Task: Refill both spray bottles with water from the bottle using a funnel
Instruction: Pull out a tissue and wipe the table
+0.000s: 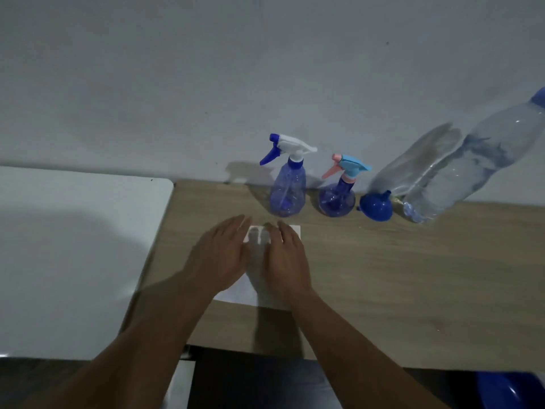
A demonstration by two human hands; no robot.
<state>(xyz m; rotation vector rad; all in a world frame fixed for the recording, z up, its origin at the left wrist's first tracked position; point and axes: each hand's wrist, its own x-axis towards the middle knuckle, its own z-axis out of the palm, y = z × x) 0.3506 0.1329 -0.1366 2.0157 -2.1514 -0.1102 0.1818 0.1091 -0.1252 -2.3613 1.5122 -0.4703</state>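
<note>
Near the left edge of the table (413, 290), holding left hand (219, 261) and right hand (287, 261) flat, fingers straight, over paper (256, 281); facing tall sprayer (287, 196), round sprayer (337, 202), funnel (376, 206), bottle (460, 169) at the far edge.

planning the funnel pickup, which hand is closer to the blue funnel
Right. The right hand rests on the white paper, front-left of the blue funnel; the left hand rests beside it, farther left.

tall spray btl (287, 196) blue, white/blue head | short spray btl (336, 202) blue, pink/lt-blue head | funnel (377, 207) blue
</note>
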